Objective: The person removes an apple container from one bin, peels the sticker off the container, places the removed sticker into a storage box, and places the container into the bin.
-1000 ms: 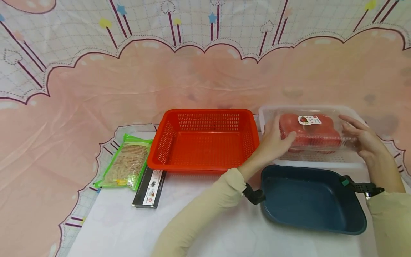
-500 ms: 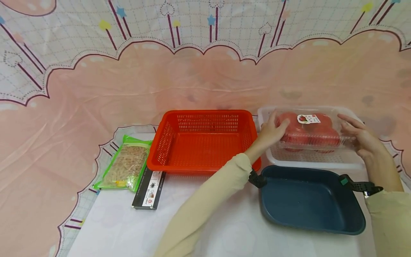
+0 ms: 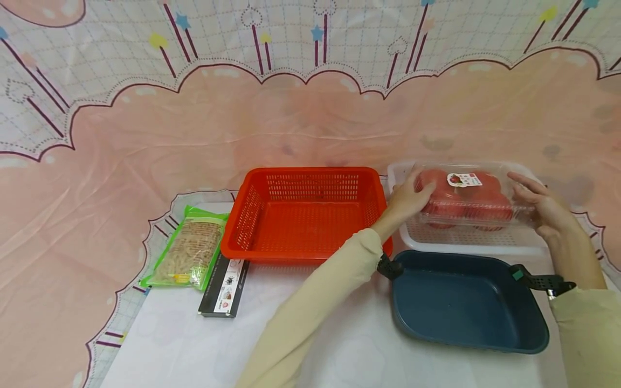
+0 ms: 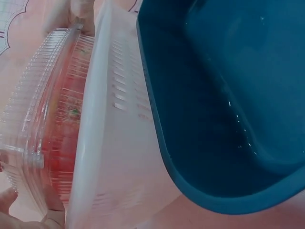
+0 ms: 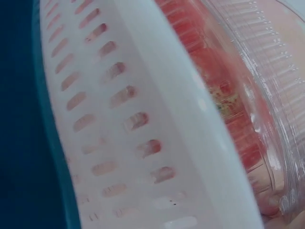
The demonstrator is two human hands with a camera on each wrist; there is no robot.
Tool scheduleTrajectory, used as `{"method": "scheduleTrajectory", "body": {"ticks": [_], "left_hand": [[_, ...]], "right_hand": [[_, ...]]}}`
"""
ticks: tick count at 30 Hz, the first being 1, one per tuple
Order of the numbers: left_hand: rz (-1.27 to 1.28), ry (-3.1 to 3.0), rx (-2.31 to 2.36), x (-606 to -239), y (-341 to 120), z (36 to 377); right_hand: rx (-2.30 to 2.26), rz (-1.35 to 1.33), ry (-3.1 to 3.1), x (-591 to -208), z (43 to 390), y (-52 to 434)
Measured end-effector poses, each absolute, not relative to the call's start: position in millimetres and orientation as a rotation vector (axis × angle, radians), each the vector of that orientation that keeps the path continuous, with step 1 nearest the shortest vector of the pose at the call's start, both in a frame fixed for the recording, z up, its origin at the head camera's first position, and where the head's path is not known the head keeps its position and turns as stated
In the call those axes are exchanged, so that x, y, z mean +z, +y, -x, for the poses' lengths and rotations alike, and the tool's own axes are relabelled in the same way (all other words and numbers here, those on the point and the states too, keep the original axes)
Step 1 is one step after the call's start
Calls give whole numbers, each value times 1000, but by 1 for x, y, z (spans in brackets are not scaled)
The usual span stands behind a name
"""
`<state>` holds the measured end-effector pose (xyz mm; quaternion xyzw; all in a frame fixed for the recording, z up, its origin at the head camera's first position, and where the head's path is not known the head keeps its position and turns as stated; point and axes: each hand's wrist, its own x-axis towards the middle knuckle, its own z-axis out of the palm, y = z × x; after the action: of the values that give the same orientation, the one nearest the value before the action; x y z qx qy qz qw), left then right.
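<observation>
Pink cloth printed with scalloped clouds, stars and a pale grid hangs behind and runs under our work, with a white sheet (image 3: 194, 345) laid over it as the table surface. We have a clear plastic clamshell box of red fruit (image 3: 466, 196) with a small white label on its lid, and it sits inside the white slotted plastic basket (image 3: 470, 242), low against the basket's floor as far as we can judge; the wrist views show the box's ribbed wall just inside the basket's rim. Our left hand (image 3: 412, 199) cups the box's left end with its fingers curved against the lid, and our right hand (image 3: 543, 207) lies along its right end with the fingers fairly straight and slightly spread. By our reading, the box is as good as placed in the white basket and what is left is only letting go. Just in front of the white basket lies a dark blue rounded plastic tray (image 3: 466, 302), nothing in it. Left of the white basket, touching or nearly so, stands an orange-red slotted plastic basket (image 3: 305, 215), also holding nothing. Further left of that lie a green-edged clear packet of beige snacks (image 3: 186, 250) and a flat black box with a white printed panel (image 3: 225, 285).
</observation>
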<state>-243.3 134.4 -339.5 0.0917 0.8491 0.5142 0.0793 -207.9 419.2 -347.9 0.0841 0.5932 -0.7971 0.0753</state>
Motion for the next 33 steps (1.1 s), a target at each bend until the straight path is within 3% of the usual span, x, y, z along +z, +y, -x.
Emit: {"method": "scheduleTrajectory", "body": {"ticks": [18,33], "left_hand": [[-267,2553,1746,-344,134,249],[-343,2544,1835,-339,125,253]], "right_hand": [[-2411,-128,1838,-341,206,408],[-2378,-209,2012,-330,199,392]]}}
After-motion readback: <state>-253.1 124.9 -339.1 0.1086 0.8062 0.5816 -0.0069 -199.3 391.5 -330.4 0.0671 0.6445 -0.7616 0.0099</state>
